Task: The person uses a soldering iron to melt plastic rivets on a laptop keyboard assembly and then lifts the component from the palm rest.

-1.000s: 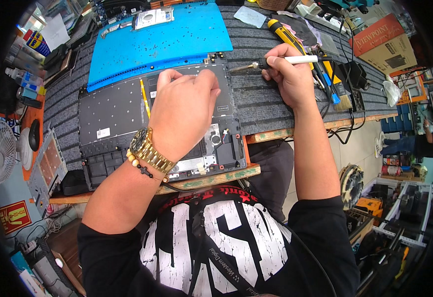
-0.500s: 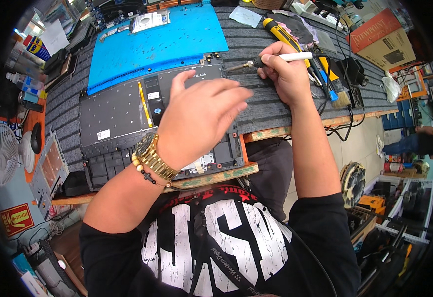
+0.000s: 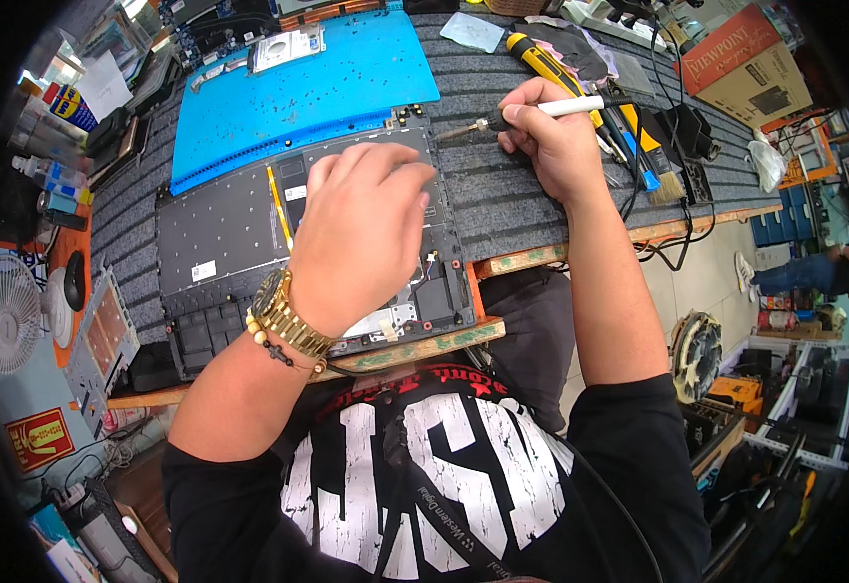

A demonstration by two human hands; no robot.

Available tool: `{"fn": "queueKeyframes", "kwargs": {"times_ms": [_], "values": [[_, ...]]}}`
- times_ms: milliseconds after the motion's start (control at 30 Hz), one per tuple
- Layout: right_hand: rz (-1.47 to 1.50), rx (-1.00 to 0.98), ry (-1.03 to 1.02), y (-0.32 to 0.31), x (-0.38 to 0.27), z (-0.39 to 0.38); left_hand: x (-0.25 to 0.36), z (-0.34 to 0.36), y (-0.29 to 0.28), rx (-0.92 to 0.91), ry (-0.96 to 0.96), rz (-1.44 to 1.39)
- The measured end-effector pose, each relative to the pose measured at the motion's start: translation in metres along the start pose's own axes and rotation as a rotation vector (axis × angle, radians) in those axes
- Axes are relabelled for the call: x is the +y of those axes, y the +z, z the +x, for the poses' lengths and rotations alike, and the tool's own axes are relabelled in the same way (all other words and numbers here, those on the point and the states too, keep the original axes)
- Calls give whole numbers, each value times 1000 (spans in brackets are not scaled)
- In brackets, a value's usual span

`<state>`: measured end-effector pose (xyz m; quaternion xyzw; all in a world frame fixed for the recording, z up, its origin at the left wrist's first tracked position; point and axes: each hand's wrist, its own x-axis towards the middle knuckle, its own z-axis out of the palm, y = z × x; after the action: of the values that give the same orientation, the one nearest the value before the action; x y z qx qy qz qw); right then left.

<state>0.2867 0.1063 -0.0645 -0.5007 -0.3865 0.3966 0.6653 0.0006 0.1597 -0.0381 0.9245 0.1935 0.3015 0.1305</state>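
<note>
A dark laptop housing (image 3: 211,233) lies open on the ribbed grey bench mat (image 3: 488,194), with a thin yellow ribbon (image 3: 277,199) along it. My left hand (image 3: 355,223) is over the middle of the housing, palm down, fingers bent and drawn together; anything under the fingertips is hidden. My right hand (image 3: 551,146) grips a soldering iron (image 3: 585,103) with a white handle and dark grip, its metal tip pointing left, close to the housing's right edge. Whether the tip touches anything I cannot tell.
Behind the housing lies a blue mat (image 3: 288,102) with a drive (image 3: 284,49). Yellow-handled tools (image 3: 536,63), cables and a cardboard box (image 3: 740,68) sit at right, a white fan (image 3: 7,311) at left. A person's legs (image 3: 794,275) show in the right background. The wooden bench edge (image 3: 424,342) runs nearest me.
My left hand's fingers spread out toward the right half a second ago and are now curled again, back to the left. My right hand with the iron has shifted slightly left and up.
</note>
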Motion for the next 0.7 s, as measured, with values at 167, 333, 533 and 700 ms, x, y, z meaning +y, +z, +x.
{"fn": "queueKeyframes", "kwargs": {"times_ms": [167, 333, 533, 700], "values": [[-17, 2, -1, 0, 0, -1, -5, -7, 10, -121, -31, 133], [-17, -2, -2, -1, 1, -1, -3, -8, 11, -143, -42, 162], [-46, -11, 6, -1, 0, -1, 1, -6, 8, -162, -62, 183], [-54, 19, 9, -1, 0, -1, 0, -8, 10, -139, -46, 191]]}}
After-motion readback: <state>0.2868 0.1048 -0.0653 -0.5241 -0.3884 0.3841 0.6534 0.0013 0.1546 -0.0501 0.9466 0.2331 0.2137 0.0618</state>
